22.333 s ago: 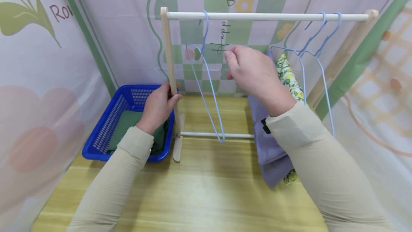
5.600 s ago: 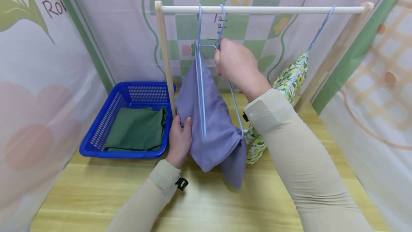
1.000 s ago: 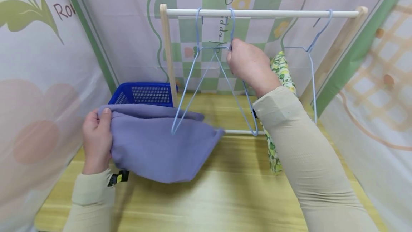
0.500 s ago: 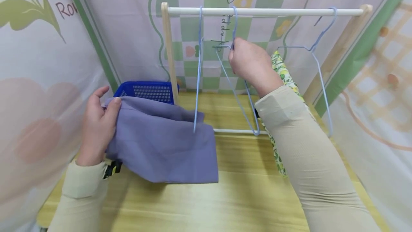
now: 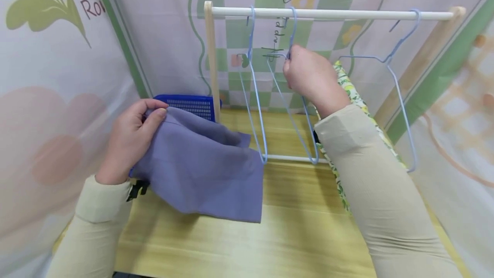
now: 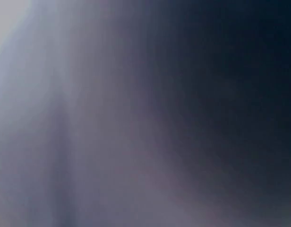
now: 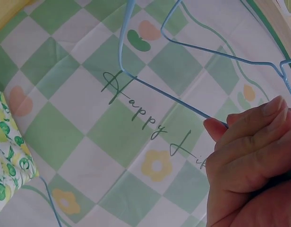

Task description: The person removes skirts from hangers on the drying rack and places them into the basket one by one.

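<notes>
My left hand (image 5: 130, 138) pinches a corner of a folded purple cloth (image 5: 204, 170) between thumb and fingers. The cloth hangs down off the hanger, partly over the blue basket; its exact kind cannot be told. At the neck of a light blue wire hanger (image 5: 311, 134), my right hand (image 5: 311, 76) holds on with curled fingers, and the hanger's hook stays on the rack's white bar (image 5: 347, 14). In the right wrist view the same hand (image 7: 259, 161) closes on the hanger wire (image 7: 174, 97). Blurred purple cloth (image 6: 107, 142) fills much of the left wrist view.
Left of the right hand hangs another blue hanger (image 5: 259, 110). At the right, a hanger (image 5: 401, 98) bears a lemon-print cloth (image 5: 353, 91). The blue basket (image 5: 187, 104) is mostly hidden behind the purple cloth. A wooden post (image 5: 210, 55) carries the bar's left end.
Earlier the purple cloth was draped on the hanger; now it is off, held out left. Over the last second, my left hand has risen and shifted right. My right hand keeps the hanger's neck.
</notes>
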Demonstrator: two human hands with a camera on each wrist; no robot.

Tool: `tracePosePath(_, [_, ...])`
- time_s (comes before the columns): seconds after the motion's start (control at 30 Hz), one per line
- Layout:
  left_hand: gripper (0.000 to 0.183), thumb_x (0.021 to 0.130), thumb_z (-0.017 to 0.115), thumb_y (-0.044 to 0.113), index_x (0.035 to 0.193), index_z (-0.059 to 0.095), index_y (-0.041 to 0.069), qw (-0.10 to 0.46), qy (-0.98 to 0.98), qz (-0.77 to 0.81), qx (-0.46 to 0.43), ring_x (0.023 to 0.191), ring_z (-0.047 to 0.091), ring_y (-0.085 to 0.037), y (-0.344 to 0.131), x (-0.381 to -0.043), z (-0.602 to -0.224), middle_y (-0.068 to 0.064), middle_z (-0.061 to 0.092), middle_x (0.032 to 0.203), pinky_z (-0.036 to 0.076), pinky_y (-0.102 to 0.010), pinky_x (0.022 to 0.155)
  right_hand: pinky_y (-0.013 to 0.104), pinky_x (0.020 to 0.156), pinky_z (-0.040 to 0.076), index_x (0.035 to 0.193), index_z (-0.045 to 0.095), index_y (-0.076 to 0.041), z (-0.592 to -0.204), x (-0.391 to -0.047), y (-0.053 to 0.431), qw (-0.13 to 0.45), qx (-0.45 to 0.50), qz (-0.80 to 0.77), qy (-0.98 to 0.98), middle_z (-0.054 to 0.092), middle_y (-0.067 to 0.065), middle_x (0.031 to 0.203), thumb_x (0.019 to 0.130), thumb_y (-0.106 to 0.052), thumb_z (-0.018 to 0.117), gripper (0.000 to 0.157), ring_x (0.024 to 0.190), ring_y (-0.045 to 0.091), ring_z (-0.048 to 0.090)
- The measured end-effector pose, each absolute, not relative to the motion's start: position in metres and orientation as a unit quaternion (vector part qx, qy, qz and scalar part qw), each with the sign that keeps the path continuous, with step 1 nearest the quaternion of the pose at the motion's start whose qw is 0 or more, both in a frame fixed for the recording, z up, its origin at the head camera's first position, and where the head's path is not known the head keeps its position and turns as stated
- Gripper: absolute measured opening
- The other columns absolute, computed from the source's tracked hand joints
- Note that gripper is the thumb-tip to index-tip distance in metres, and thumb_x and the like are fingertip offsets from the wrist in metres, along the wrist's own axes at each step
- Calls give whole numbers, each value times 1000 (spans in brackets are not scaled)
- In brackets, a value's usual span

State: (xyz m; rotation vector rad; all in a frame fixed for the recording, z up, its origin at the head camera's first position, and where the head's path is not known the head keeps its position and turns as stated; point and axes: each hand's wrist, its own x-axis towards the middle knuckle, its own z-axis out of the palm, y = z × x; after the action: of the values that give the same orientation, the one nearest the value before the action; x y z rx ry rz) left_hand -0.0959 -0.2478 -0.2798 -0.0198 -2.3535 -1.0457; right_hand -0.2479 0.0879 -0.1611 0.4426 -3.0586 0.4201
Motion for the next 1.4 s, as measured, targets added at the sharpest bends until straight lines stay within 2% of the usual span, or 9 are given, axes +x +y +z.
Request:
tracePosePath(0.2, [29, 105, 63, 39, 122, 74, 18, 237, -898, -370, -28, 87, 55, -11, -248, -97, -269, -1, 73, 116, 40, -20, 77, 45, 69, 47, 122, 53, -7, -162, -249, 88, 14, 141, 137, -980, 72, 10, 97, 104, -21, 27, 35, 85, 34, 61])
tracePosePath(0.33, [27, 103, 68, 36, 124, 74, 21, 202, -913, -350, -49, 78, 52, -14, -249, -97, -259, -2, 71, 96, 39, -22, 70, 46, 70, 48, 122, 53, -7, -162, -250, 87, 16, 138, 137, -981, 72, 9, 96, 104, -22, 26, 35, 87, 35, 62])
tracePosePath(0.43, [29, 100, 73, 32, 127, 72, 22, 166, -925, -335, -66, 72, 48, -17, -250, -97, -252, -4, 59, 78, 38, -24, 65, 46, 71, 48, 121, 53, -7, -163, -250, 87, 19, 140, 137, -980, 73, 9, 95, 104, -22, 26, 35, 86, 35, 62])
tracePosePath(0.6, [43, 96, 79, 28, 137, 66, 23, 87, -935, -335, -82, 79, 56, -16, -252, -96, -239, -4, 64, 84, 45, -23, 67, 45, 72, 48, 119, 53, -6, -164, -250, 88, 29, 148, 137, -979, 73, 10, 94, 104, -21, 26, 35, 85, 35, 62])
tracePosePath(0.73, [48, 95, 79, 26, 141, 63, 23, 66, -943, -317, -83, 83, 58, -17, -250, -97, -232, -2, 65, 86, 45, -23, 68, 46, 73, 48, 120, 53, -5, -164, -250, 87, 29, 151, 139, -978, 72, 11, 95, 105, -21, 26, 34, 86, 35, 62])
tracePosePath(0.87, [47, 95, 79, 21, 140, 64, 21, 89, -955, -270, -89, 77, 51, -19, -245, -97, -229, -4, 51, 77, 40, -30, 66, 46, 74, 48, 121, 52, -5, -165, -250, 87, 28, 152, 138, -978, 72, 11, 97, 105, -22, 26, 35, 87, 35, 62])
tracePosePath(1.0, [44, 95, 79, 19, 137, 67, 13, 131, -961, -218, -112, 87, 62, -22, -240, -96, -228, -10, 73, 102, 49, -39, 75, 46, 75, 48, 122, 52, -6, -165, -250, 87, 26, 150, 137, -979, 72, 11, 97, 105, -23, 26, 36, 88, 35, 62])
tracePosePath(1.07, [42, 94, 80, 17, 133, 69, 10, 155, -961, -192, -123, 92, 67, -25, -238, -97, -229, -12, 75, 116, 53, -45, 81, 46, 75, 48, 123, 52, -6, -165, -250, 87, 24, 146, 137, -979, 72, 10, 97, 105, -23, 26, 36, 88, 35, 62])
tracePosePath(1.4, [32, 87, 85, 10, 117, 75, 5, 217, -955, -128, -153, 106, 70, -32, -232, -95, -229, -13, 76, 115, 55, -50, 93, 47, 74, 48, 124, 52, -7, -164, -250, 86, 20, 141, 135, -981, 73, 9, 97, 106, -25, 24, 37, 88, 34, 63])
